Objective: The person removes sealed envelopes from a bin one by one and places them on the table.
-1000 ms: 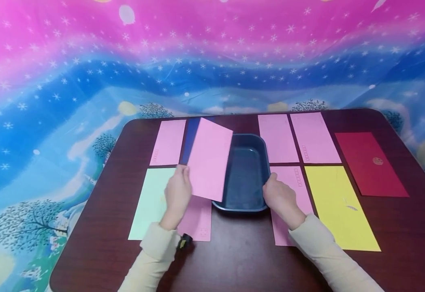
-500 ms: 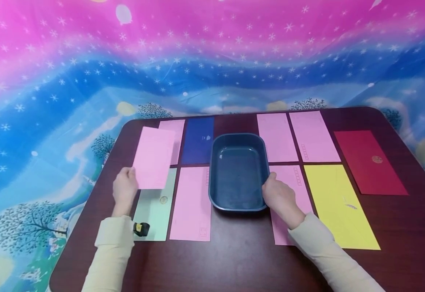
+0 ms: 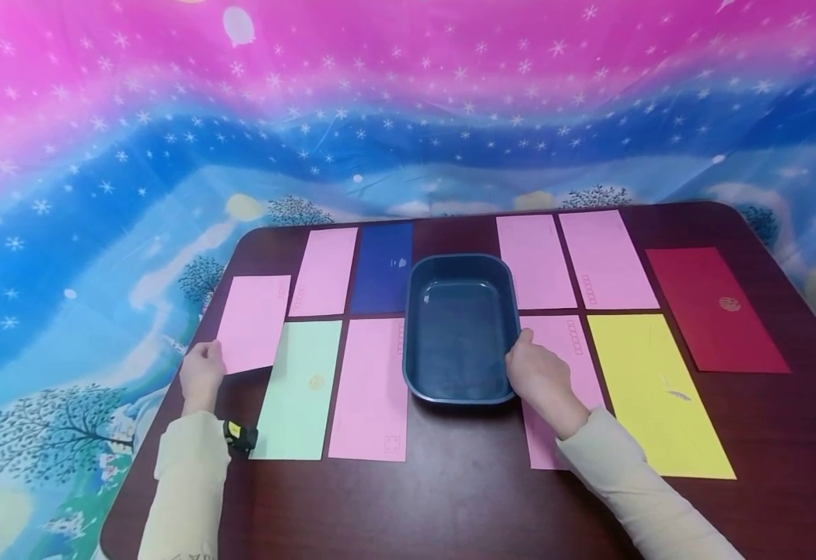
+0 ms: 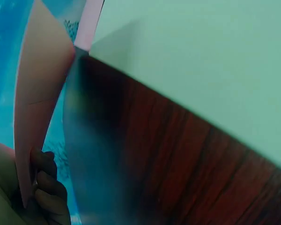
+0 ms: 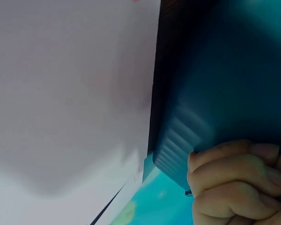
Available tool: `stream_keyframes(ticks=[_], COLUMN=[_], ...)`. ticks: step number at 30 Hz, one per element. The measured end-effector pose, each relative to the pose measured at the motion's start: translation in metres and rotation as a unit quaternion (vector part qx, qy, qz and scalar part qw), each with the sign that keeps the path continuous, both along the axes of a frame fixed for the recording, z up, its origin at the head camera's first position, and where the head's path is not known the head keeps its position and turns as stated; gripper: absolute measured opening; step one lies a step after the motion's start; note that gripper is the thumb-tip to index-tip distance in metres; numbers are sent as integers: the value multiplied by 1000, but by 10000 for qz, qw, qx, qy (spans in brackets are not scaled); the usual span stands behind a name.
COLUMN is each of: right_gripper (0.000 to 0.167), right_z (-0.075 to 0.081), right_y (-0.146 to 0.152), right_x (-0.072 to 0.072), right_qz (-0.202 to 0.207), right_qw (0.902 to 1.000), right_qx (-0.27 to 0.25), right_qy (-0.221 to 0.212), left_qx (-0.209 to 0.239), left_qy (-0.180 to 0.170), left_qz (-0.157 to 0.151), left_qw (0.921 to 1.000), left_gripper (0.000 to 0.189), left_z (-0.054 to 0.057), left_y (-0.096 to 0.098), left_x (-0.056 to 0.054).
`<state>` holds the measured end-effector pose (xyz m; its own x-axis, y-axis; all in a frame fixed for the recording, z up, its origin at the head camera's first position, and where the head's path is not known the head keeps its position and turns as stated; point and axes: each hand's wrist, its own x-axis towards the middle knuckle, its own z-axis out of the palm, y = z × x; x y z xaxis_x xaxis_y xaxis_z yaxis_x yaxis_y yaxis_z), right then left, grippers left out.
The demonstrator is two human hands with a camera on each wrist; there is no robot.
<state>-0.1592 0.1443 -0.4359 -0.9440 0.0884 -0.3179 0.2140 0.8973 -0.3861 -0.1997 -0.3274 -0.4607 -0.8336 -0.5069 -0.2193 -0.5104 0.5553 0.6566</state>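
My left hand (image 3: 203,375) pinches a pink envelope (image 3: 253,319) by its left edge, at the table's left side beside the mint green envelope (image 3: 302,397). Its near edge is raised, with a shadow underneath. In the left wrist view, fingers (image 4: 49,185) curl against the bent pink paper. At the right rim of a dark blue-grey rectangular tray (image 3: 460,391), my right hand (image 3: 544,381) grips with its thumb up at the rim. The right wrist view has its curled fingers (image 5: 234,183) against the tray's outer wall (image 5: 215,93); the thumb is hidden there.
Left of the tray lie a pink envelope (image 3: 369,389), a navy envelope (image 3: 383,268) and another pink envelope (image 3: 325,272). To the right are several pink ones, a yellow envelope (image 3: 660,397) and a red envelope (image 3: 719,311). A patterned cloth (image 3: 408,117) hangs behind the table.
The left hand has carried the pink envelope from beside the tray leftward, across the green envelope, and down to the table's left side. The right hand and the tray have stayed put.
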Motion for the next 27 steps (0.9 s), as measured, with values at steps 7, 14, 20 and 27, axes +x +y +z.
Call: stream_keyframes(ticks=[7, 14, 20, 27], right_gripper=[41, 39, 38, 41], right_z=[0, 0, -1, 0], right_y=[0, 0, -1, -2], right_x=[0, -1, -1, -1], right_qz=[34, 12, 25, -4], right_qw=[9999, 9999, 9999, 10000], right_qx=[69, 69, 84, 43], right_qy=[74, 102, 98, -13], left_qx=[334, -138, -486, -476], left_qy=[-77, -545, -664, -663], left_qz=[274, -246, -572, -692], left_qw=[9990, 9981, 9950, 9943], left_gripper=[68, 85, 80, 75], left_z=[2, -6, -12, -12], left_y=[-6, -8, -5, 1], left_x=[0, -7, -8, -7])
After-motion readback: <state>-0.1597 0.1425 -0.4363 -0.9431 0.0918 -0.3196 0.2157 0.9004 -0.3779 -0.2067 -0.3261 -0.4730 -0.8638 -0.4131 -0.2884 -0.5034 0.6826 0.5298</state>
